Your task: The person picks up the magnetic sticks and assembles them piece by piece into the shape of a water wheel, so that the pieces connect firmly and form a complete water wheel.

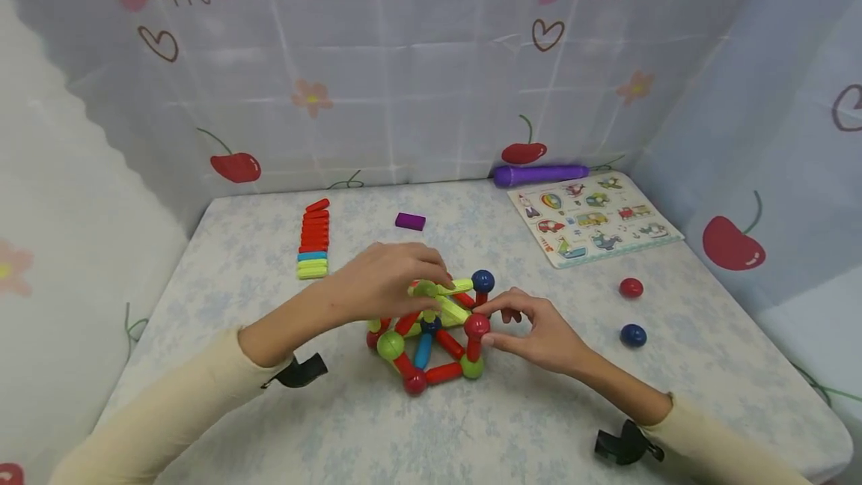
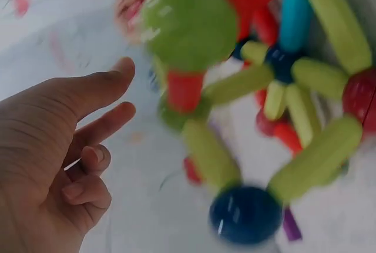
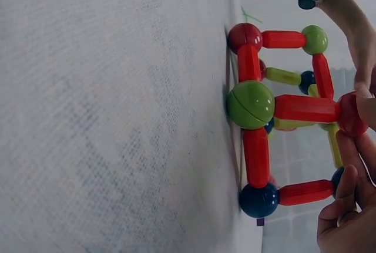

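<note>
A frame of coloured rods and balls [image 1: 444,373], which looks like a magnetic building set, stands on the table between both hands. My right hand [image 1: 539,331] pinches a red ball [image 1: 477,326] between thumb and fingers, at the top of an upright red rod [image 3: 305,108]. Over the frame's far left part reaches my left hand [image 1: 390,275], near a light green ball [image 1: 426,289]. In the left wrist view its thumb and forefinger [image 2: 111,80] extend toward a green ball [image 2: 191,27], apart from it, holding nothing. A dark blue ball [image 1: 483,281] tops the far right corner.
Several loose rods [image 1: 314,234] lie in a column at the left. Behind the frame is a purple block [image 1: 410,221]. A picture board [image 1: 592,217] and purple stick [image 1: 542,175] lie at the back right. Loose red [image 1: 631,288] and blue balls [image 1: 633,335] sit at the right.
</note>
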Demonstrator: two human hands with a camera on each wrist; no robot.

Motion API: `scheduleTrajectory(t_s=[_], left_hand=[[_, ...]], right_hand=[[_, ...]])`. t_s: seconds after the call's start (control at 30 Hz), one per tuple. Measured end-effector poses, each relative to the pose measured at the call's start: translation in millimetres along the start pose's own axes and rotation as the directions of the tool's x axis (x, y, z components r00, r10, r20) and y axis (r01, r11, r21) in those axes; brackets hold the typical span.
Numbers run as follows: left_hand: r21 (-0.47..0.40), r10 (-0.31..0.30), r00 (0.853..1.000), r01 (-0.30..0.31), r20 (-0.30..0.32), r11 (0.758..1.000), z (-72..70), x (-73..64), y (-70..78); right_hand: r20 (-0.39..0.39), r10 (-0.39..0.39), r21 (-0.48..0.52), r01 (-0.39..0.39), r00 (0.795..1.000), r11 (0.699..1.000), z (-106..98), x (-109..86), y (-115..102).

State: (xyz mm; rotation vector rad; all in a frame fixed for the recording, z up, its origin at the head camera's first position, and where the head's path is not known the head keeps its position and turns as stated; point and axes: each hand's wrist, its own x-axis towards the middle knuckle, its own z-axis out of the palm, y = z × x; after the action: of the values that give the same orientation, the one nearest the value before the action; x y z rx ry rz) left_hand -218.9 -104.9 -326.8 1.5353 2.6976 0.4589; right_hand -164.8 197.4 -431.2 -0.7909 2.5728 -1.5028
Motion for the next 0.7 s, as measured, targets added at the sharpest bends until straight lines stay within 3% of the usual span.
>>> scheduleTrajectory(t_s=[0.1, 0.2, 0.33, 0.43, 0.5, 0.6, 0.7], left_hand=[[-0.025, -0.093, 0.984, 0.090, -0.155, 0.996, -19.8, -30.0, -20.4], [-0.039, -0.235, 0.943, 0.233, -0.234, 0.972, -30.8, -63.9, -51.2], [-0.039, -0.438, 0.880, 0.439, -0.186, 0.898, -19.6, -102.0, -94.8], [-0.021, -0.545, 0.830, 0.547, -0.115, 0.837, 2.1, -117.9, -119.8], [0.005, -0.587, 0.806, 0.589, -0.083, 0.808, 15.9, -123.3, -131.0], [0.039, -0.613, 0.788, 0.616, -0.061, 0.787, 31.0, -126.3, -140.2], [0.069, -0.612, 0.788, 0.615, -0.068, 0.785, 40.3, -127.6, -143.6]], right_hand=[[-0.004, -0.014, -0.020, 0.013, 1.000, 1.000, -0.3, -0.3, -0.2], [-0.009, -0.032, -0.032, 0.031, 0.999, 0.999, -0.9, -1.2, -0.7], [-0.020, -0.045, -0.044, 0.044, 0.999, 0.998, -0.1, -3.6, -0.8], [-0.026, -0.052, -0.049, 0.051, 0.998, 0.998, 1.0, -4.5, 0.1], [-0.027, -0.058, -0.046, 0.056, 0.998, 0.997, 1.9, -4.4, 0.6], [-0.030, -0.064, -0.038, 0.062, 0.998, 0.997, 3.1, -3.9, 1.3], [-0.030, -0.066, -0.032, 0.065, 0.997, 0.997, 4.6, -3.3, 2.5]])
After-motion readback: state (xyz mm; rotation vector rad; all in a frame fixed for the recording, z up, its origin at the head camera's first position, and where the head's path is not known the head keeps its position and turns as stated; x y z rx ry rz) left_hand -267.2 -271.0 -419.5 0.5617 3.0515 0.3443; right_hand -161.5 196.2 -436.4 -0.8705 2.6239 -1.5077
